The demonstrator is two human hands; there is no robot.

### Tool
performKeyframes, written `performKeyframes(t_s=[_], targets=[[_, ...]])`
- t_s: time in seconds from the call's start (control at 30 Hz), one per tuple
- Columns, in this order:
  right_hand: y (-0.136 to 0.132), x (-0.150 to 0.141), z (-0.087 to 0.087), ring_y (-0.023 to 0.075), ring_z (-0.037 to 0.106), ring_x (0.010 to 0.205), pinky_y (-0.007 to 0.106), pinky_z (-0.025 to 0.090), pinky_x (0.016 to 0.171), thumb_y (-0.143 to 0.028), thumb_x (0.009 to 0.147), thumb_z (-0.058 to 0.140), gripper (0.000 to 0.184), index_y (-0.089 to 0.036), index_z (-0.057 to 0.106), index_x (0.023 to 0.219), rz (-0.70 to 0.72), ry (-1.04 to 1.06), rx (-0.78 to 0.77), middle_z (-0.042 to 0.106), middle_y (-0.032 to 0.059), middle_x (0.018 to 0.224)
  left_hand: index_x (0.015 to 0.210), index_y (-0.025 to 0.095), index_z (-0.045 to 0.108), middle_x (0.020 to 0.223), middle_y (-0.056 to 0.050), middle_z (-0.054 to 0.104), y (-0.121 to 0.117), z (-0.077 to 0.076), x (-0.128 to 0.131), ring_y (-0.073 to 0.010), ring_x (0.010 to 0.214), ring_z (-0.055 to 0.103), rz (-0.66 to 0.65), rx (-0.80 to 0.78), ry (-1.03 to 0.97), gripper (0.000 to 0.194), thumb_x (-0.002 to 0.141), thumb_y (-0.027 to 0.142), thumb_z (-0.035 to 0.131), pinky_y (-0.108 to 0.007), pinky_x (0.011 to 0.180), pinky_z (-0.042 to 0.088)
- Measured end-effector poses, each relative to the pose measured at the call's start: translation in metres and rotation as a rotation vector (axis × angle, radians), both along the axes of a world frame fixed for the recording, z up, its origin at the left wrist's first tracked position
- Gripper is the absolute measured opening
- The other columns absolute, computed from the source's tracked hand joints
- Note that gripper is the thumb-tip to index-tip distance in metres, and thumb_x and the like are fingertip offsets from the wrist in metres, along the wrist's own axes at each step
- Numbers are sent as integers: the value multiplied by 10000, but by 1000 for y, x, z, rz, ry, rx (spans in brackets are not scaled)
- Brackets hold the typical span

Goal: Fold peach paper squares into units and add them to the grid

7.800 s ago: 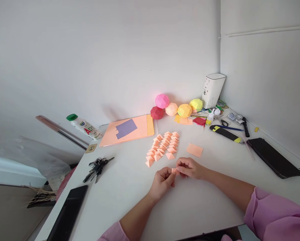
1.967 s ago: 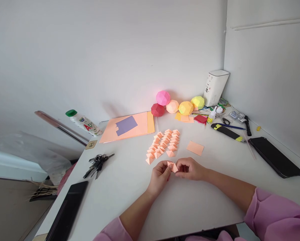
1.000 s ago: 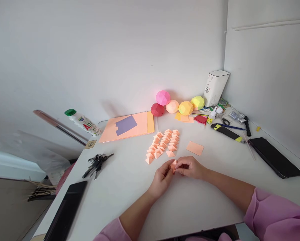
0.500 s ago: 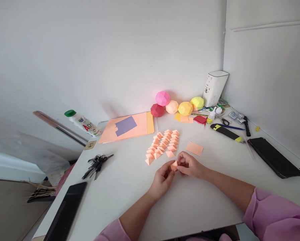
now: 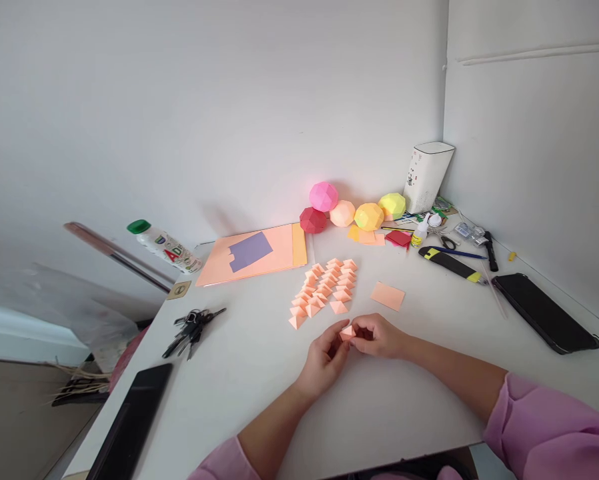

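Observation:
Between my two hands is a small peach folded paper piece (image 5: 348, 333), its creased faces showing. My left hand (image 5: 324, 357) pinches it from the left with thumb and fingers. From the right, my right hand (image 5: 379, 337) has its fingertips closed on the same piece. Just beyond my hands, rows of similar peach folded paper units (image 5: 322, 290) stand on the white table (image 5: 239, 380). A flat peach paper rectangle (image 5: 388, 296) lies beyond my right hand.
Faceted paper balls (image 5: 369, 217) sit along the wall. Peach sheets (image 5: 214, 263) with a purple paper (image 5: 251, 252) lie back left. Keys (image 5: 193, 330) and a black case (image 5: 132, 420) are left. A cutter (image 5: 449, 264), glue bottle (image 5: 419, 231) and phone (image 5: 546, 313) are right.
My right hand's fingers have come down and closed more around the folded paper piece, which has turned slightly. My left hand stays nearly in place. The view has shifted slightly.

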State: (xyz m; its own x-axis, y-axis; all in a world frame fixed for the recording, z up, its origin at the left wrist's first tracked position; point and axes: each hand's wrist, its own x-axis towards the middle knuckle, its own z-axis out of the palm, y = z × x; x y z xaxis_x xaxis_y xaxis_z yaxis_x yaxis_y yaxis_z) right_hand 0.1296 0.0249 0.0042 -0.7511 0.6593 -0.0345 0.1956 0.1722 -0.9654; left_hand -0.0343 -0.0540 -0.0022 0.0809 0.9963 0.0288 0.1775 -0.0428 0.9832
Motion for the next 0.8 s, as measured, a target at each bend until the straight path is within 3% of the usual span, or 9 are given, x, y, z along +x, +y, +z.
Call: performKeyframes(t_s=[0.3,0.47,0.8], targets=[[-2,-1,0,81,375,483,208,300,436,-147,624,532,140,-172,417,549,-19,-27,42,417,-50,520,1201,179,491,607,59,354,-1,1,0,-91,548,319,-61,-29,2,394,816,260,503,-230,532,296],[0,0,-1,69,330,465,202,272,428,-131,620,516,149,-173,399,538,-50,5,58,376,-63,503,1189,182,489,620,68,300,0,5,-1,-85,542,286,-16,-117,-98,405,799,283,533,-226,527,277],[0,0,-2,65,324,455,195,270,419,-133,634,514,151,-176,397,549,-45,11,19,383,-64,497,1200,201,485,651,56,322,0,1,-3,-84,556,308,-28,-125,-137,408,801,274,525,-229,546,291]])
